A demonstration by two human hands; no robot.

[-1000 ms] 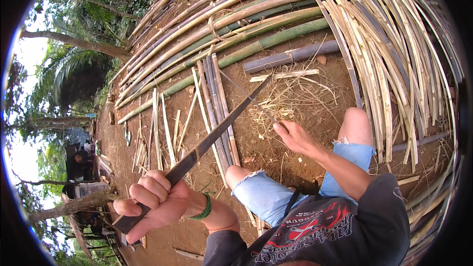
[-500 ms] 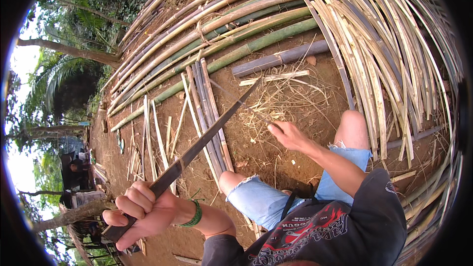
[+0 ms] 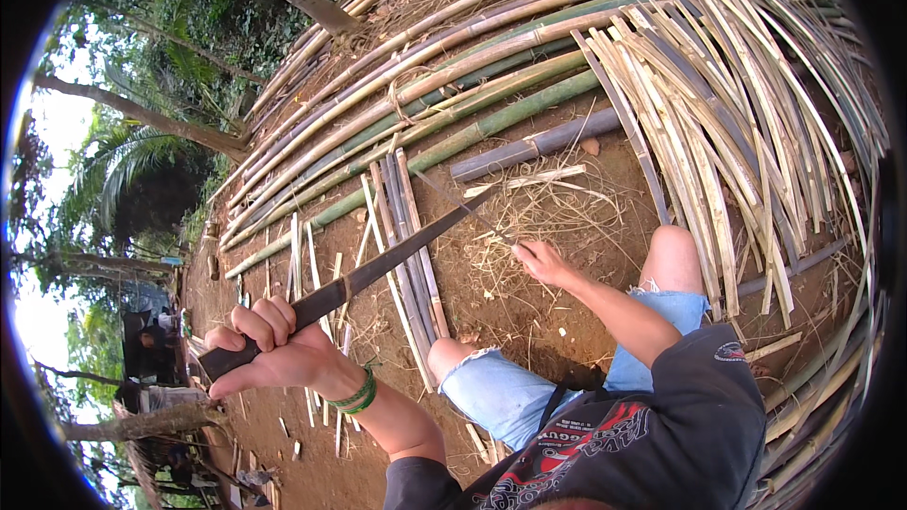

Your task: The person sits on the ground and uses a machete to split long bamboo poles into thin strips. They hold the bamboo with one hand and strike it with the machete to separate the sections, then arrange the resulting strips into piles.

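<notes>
Both hands are closed on something. The left hand [image 3: 283, 349] grips the near end of a dark strip [image 3: 397, 257], fingers curled over it and thumb below. Around the left wrist sits a green band [image 3: 359, 395]. From that hand the strip slants up and to the right, past the left knee [image 3: 453, 357], its far end beside the shavings [image 3: 567, 212].

The right hand [image 3: 546, 264] is out ahead, between the two knees, closed around the handle of a knife [image 3: 442, 189]; most of the handle is hidden by the fingers. The thin blade points up and to the left and crosses the strip near its far end. Whether its edge bites in cannot be told.

The person's knees are bent, in blue shorts [image 3: 491, 392] and a dark shirt [image 3: 605, 458] with a print. Beyond the shavings lies a thick dark log [image 3: 534, 144]. Farther out, long poles [image 3: 453, 85], green and tan, lie side by side across the ground. A big pile of pale slats [image 3: 704, 142] spreads on the right, near the right knee [image 3: 673, 253]. Narrower lengths [image 3: 413, 307] lie on the soil just beside the left knee. Trunks [image 3: 142, 111] show on the left.
</notes>
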